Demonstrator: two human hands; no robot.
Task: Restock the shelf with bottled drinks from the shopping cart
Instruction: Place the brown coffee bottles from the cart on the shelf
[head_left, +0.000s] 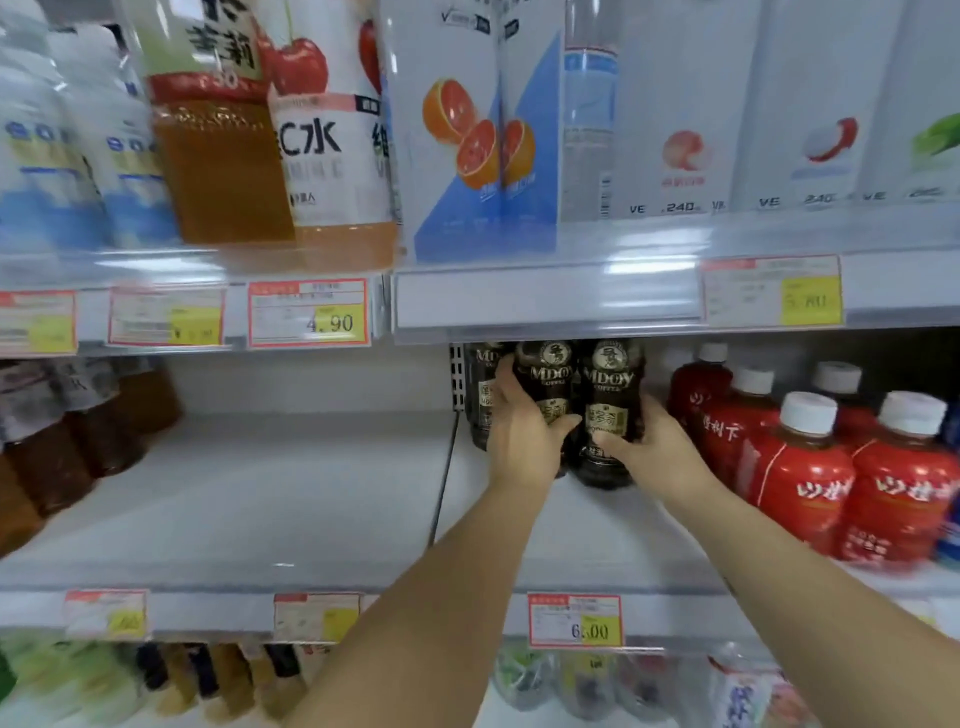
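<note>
Two dark coffee bottles with gold lettering stand side by side on the white middle shelf (270, 509), under the shelf above. My left hand (524, 431) wraps around the left coffee bottle (545, 384). My right hand (654, 441) grips the right coffee bottle (613, 395) low on its body. A third coffee bottle (480, 395) stands behind them at the left, against a perforated upright. Both forearms reach up from the bottom of the view. The shopping cart is out of sight.
Red-labelled bottles with white caps (800, 467) crowd the shelf just right of my right hand. Brown tea bottles (62, 441) stand at the far left. Cartons and large bottles (467, 130) fill the shelf above; price tags (574, 621) line the edges.
</note>
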